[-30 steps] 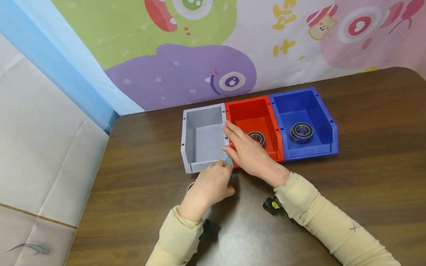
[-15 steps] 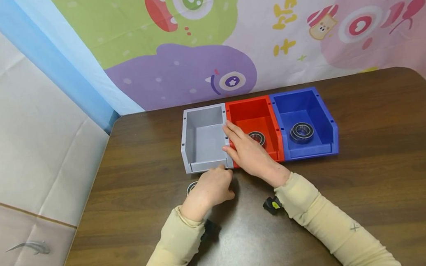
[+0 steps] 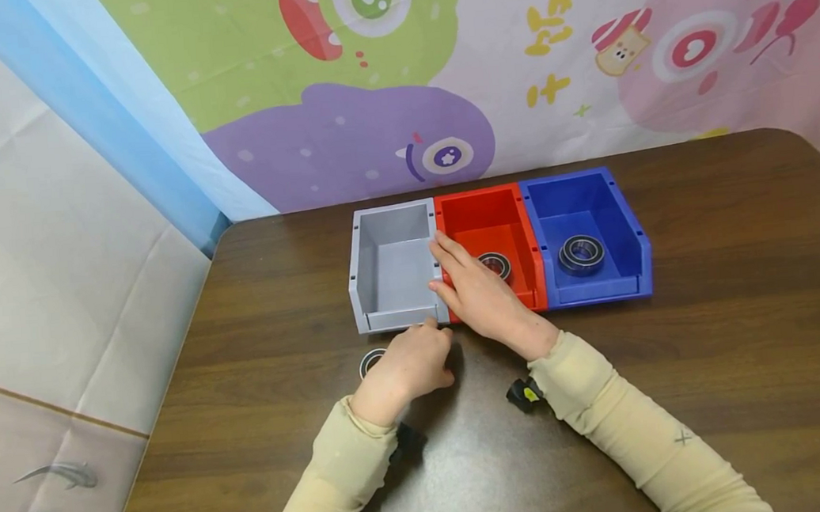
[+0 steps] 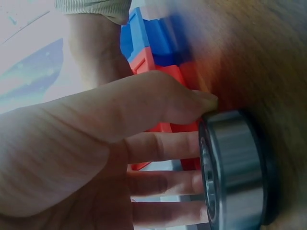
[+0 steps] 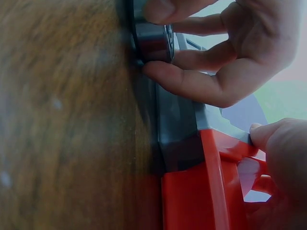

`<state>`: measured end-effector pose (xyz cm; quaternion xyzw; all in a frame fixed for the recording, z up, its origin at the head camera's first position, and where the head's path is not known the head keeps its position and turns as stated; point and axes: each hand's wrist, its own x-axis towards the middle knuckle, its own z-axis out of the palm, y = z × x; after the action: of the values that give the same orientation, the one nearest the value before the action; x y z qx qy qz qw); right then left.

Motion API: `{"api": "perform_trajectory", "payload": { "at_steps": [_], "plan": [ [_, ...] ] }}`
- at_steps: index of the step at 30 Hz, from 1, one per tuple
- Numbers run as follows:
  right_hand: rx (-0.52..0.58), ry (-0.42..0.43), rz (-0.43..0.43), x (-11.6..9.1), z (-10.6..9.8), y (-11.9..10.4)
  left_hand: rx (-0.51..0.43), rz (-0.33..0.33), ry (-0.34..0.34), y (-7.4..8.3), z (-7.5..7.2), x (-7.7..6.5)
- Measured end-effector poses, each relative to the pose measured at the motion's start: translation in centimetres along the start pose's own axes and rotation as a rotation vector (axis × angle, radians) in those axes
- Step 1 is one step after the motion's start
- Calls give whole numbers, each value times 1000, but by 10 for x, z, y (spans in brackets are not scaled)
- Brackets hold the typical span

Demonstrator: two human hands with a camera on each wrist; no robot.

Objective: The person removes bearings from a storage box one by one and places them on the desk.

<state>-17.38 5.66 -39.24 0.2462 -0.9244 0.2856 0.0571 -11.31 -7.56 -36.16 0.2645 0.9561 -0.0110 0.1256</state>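
My left hand (image 3: 410, 363) is palm down in front of the grey bin (image 3: 397, 277), fingers reaching its front edge. A ball bearing (image 3: 370, 361) lies flat on the table, partly hidden by this hand. In the left wrist view the bearing (image 4: 235, 172) stands large before the fingers, with the thumb tip close to its rim. My right hand (image 3: 484, 294) rests on the wall where the grey bin meets the red bin (image 3: 488, 211), fingers fairly straight. Another bearing (image 3: 495, 265) sits in the red bin, partly behind the right hand.
The blue bin (image 3: 570, 197) adjoins the red bin on the right and holds a bearing (image 3: 582, 253). All three bins stand in a row on the dark wood table (image 3: 728, 305). Behind it hangs a cartoon-printed sheet (image 3: 387, 131).
My left hand has shifted slightly right, uncovering more of the bearing on the table. The right hand and the bins look the same.
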Motion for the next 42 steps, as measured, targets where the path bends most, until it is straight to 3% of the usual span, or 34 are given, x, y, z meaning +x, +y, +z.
{"api": "perform_trajectory", "payload": {
  "at_steps": [31, 42],
  "plan": [
    [4, -17, 7, 0, -1, 1, -5, -28, -4, 3, 0, -1],
    [12, -13, 0, 0, -2, 0, 15, -14, 48, 3, 1, -1]
  ]
}}
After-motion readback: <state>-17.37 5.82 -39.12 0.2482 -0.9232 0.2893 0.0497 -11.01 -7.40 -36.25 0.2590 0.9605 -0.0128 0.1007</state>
